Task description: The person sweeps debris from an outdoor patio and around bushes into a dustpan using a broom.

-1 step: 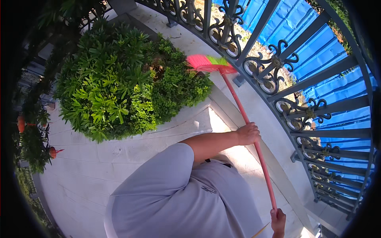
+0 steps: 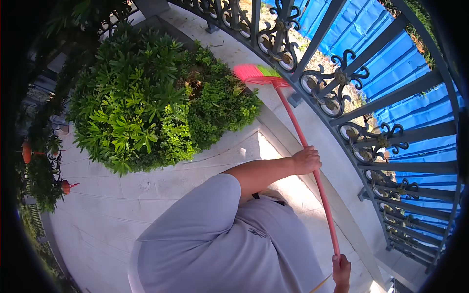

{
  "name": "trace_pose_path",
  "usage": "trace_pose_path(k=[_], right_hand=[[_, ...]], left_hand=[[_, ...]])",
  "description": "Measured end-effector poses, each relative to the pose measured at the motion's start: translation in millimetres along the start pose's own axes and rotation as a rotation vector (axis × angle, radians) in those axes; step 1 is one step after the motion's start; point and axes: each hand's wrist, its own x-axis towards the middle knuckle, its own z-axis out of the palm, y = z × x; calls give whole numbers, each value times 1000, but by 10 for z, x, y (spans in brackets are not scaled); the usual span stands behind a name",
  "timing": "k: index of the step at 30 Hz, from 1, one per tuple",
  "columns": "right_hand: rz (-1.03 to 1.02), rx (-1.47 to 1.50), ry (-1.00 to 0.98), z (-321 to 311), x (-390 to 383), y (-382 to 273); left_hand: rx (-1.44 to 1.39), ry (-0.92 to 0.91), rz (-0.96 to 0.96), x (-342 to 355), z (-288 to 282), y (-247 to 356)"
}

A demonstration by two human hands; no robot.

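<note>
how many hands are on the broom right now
2. The left hand grips the pink broom handle about midway along it; the right hand holds its upper end at the bottom edge of the view, partly cut off.

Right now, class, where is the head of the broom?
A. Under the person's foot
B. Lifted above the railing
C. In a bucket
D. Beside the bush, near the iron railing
D: the broom's pink and green head lies next to the bush, near the railing.
</note>
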Motion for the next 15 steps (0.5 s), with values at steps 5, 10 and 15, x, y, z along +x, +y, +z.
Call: trace_pose_path(k=[5, 10, 15], right_hand=[[-231, -263, -12, -197, 768, -649], [-294, -202, -9, -414, 1420, -995], [-381, -159, -50, -466, 1885, -2044]], left_hand=[[-44, -2, -87, 132, 54, -673], [-104, -66, -258, 382, -65, -1095], [-100, -23, -415, 215, -408, -1954]])
